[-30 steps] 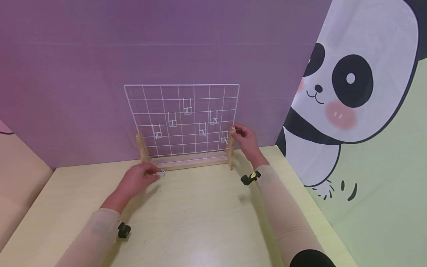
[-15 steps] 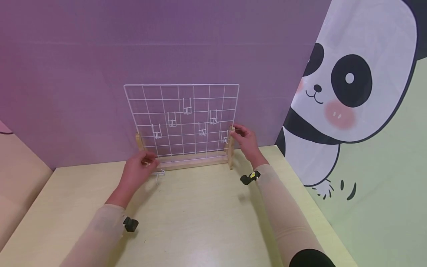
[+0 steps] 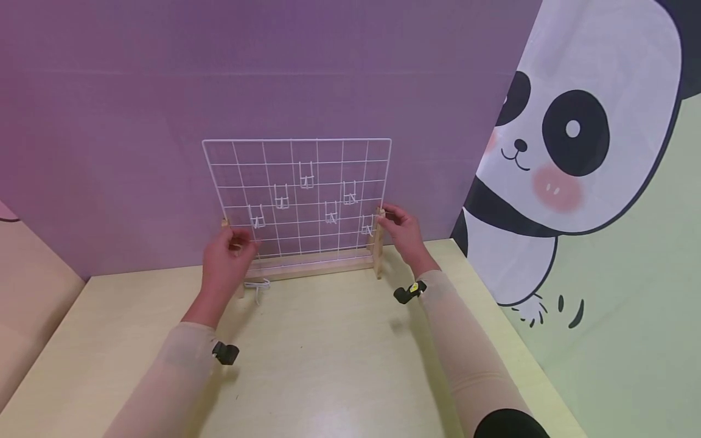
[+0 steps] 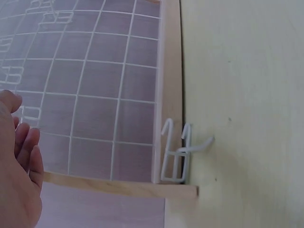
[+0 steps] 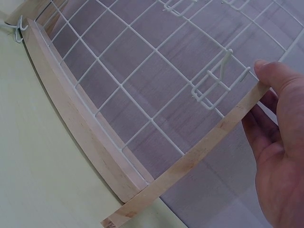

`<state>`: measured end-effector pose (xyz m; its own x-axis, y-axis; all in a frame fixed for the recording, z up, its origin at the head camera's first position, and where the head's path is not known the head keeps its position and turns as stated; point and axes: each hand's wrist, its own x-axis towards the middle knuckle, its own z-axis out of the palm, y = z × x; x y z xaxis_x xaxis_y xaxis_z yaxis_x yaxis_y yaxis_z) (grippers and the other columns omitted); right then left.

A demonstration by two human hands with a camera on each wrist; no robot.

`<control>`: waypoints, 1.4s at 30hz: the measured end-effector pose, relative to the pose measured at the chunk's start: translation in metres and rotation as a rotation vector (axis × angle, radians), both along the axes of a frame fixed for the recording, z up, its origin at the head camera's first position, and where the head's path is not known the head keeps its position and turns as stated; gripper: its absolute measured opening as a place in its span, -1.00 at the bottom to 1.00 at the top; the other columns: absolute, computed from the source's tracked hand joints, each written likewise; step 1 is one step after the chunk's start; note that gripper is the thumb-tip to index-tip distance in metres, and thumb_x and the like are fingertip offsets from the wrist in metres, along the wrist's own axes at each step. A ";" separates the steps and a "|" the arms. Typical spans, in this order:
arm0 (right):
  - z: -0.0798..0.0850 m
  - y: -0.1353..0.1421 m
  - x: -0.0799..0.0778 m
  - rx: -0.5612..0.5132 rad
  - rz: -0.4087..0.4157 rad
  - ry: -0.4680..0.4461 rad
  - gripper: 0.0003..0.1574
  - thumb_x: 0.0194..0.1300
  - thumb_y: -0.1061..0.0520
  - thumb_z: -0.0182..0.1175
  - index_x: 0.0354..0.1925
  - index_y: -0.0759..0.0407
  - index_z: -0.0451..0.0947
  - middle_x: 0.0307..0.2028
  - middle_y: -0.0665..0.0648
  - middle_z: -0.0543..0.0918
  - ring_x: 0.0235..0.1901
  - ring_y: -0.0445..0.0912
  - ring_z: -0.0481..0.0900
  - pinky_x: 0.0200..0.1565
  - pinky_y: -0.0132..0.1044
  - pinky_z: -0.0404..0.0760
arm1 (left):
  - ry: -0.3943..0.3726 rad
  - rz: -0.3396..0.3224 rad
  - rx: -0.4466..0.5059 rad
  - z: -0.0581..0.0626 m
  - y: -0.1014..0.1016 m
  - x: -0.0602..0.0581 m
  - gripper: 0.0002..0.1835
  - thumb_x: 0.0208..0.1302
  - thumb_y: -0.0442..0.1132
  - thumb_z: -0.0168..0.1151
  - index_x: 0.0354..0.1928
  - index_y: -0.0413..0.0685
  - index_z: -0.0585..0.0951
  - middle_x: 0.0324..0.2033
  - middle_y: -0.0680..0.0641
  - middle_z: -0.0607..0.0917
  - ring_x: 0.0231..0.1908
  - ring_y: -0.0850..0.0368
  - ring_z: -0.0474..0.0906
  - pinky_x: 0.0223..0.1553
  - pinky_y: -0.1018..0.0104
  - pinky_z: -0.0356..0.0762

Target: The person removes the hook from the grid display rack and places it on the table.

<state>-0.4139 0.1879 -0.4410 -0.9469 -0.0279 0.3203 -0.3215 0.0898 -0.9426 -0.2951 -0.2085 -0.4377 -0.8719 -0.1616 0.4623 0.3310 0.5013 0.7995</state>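
Note:
A white wire grid (image 3: 296,140) stands upright in a wooden stand (image 3: 317,266) against the backdrop, with several white wire hooks (image 3: 307,182) hung on it. My right hand (image 3: 405,235) grips the top of the stand's right upright (image 5: 204,142), thumb in front and fingers behind it. Near the left upright, my left hand (image 3: 221,261) is raised with loosely bent fingers and nothing visible in them. In the left wrist view its fingers (image 4: 33,161) are apart from the wood. One loose white hook (image 4: 176,180) lies at the base's left end, its prong pointing outward.
The pale wooden table (image 3: 328,353) extends in front of the stand. A purple backdrop (image 3: 137,152) rises right behind it. At the right is a panda picture (image 3: 602,182) on the wall. Each wrist wears a small black camera (image 3: 225,353).
My left hand has let go of the loose hook at the base's left end and risen toward the top of the left upright. The right hand keeps its grip.

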 end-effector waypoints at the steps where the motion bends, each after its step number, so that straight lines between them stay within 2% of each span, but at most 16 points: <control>1: 0.000 0.000 0.000 0.000 0.001 -0.001 -0.51 0.54 0.20 0.42 0.36 0.26 0.68 0.23 0.23 0.73 0.23 0.01 0.61 0.32 -0.18 0.63 | 0.008 0.005 0.003 0.001 0.001 -0.001 -0.68 0.55 -0.19 0.43 0.14 -0.27 0.65 0.00 -0.24 0.72 0.02 -0.12 0.61 -0.02 0.45 0.49; 9: 0.001 -0.001 0.002 -0.012 0.014 -0.004 -0.51 0.54 0.21 0.41 0.36 0.26 0.68 0.20 0.22 0.73 0.16 -0.04 0.62 0.21 -0.29 0.65 | 0.087 0.034 0.026 0.006 0.006 -0.009 -0.68 0.51 -0.24 0.48 0.14 -0.26 0.66 0.01 -0.20 0.71 0.02 -0.10 0.63 0.07 0.35 0.51; 15: -0.001 -0.001 0.000 -0.013 0.014 0.008 -0.51 0.53 0.21 0.42 0.36 0.26 0.69 0.17 0.20 0.75 0.12 -0.07 0.63 0.16 -0.35 0.65 | 0.117 0.033 0.046 0.008 0.008 -0.012 -0.69 0.49 -0.26 0.49 0.12 -0.29 0.68 0.01 -0.21 0.71 -0.01 -0.07 0.61 0.00 0.42 0.49; 23: -0.002 -0.001 -0.001 -0.013 0.009 0.014 -0.52 0.53 0.23 0.41 0.35 0.29 0.68 0.13 0.19 0.76 0.11 -0.07 0.63 0.17 -0.33 0.65 | 0.171 0.027 0.039 0.007 0.009 -0.014 -0.80 0.50 -0.31 0.46 0.03 -0.29 0.72 -0.06 -0.18 0.73 -0.09 0.10 0.59 -0.04 0.48 0.50; 32: 0.000 -0.001 0.001 -0.005 0.015 -0.018 -0.51 0.56 0.19 0.39 0.38 0.24 0.67 0.23 0.25 0.72 0.20 0.01 0.61 0.30 -0.19 0.64 | 0.171 0.024 0.029 0.008 0.009 -0.015 -0.84 0.53 -0.33 0.42 0.00 -0.28 0.74 -0.10 -0.18 0.75 -0.15 0.21 0.58 -0.09 0.51 0.52; 39: 0.000 -0.001 0.000 -0.006 0.014 -0.012 -0.52 0.57 0.19 0.39 0.37 0.24 0.67 0.21 0.22 0.73 0.19 -0.01 0.60 0.26 -0.24 0.64 | 0.173 0.041 0.014 0.013 0.010 -0.014 -0.85 0.55 -0.31 0.41 0.00 -0.26 0.77 -0.10 -0.17 0.78 -0.16 0.16 0.62 -0.14 0.55 0.55; 42: 0.000 -0.001 0.000 -0.008 0.011 -0.013 -0.52 0.57 0.20 0.38 0.37 0.25 0.67 0.21 0.21 0.73 0.19 -0.02 0.60 0.26 -0.25 0.63 | 0.197 0.038 0.006 0.016 0.010 -0.015 -0.88 0.53 -0.33 0.42 -0.04 -0.25 0.78 -0.12 -0.18 0.80 -0.20 0.20 0.62 -0.19 0.56 0.54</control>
